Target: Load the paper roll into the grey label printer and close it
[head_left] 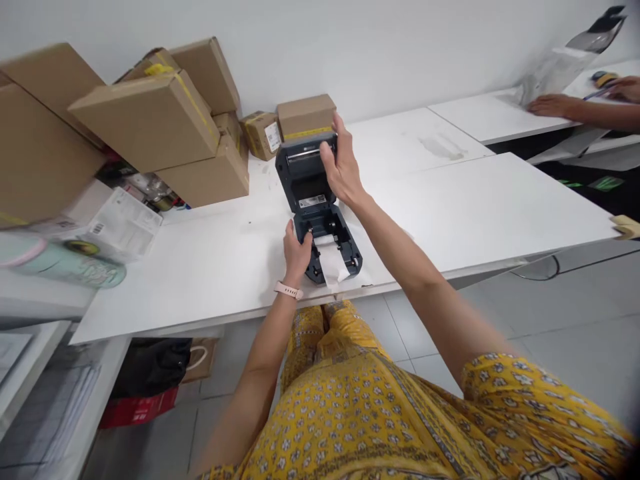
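Dark printer [320,209] at white table's [225,260] near edge, lid [301,176] raised at wall side, long axis running front-to-back (far end angled left), paper strip [331,260] pointing nearward, right hand [344,168] clasping lid's right side, left hand [297,253] gripping base's [353,245] left rim.

Dark printer [318,217] on white table [225,253], lid [303,173] raised, paper strip [331,262] over front

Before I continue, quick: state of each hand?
Left hand: closed on the left edge of the label printer.
Right hand: holding its raised lid at the right edge.
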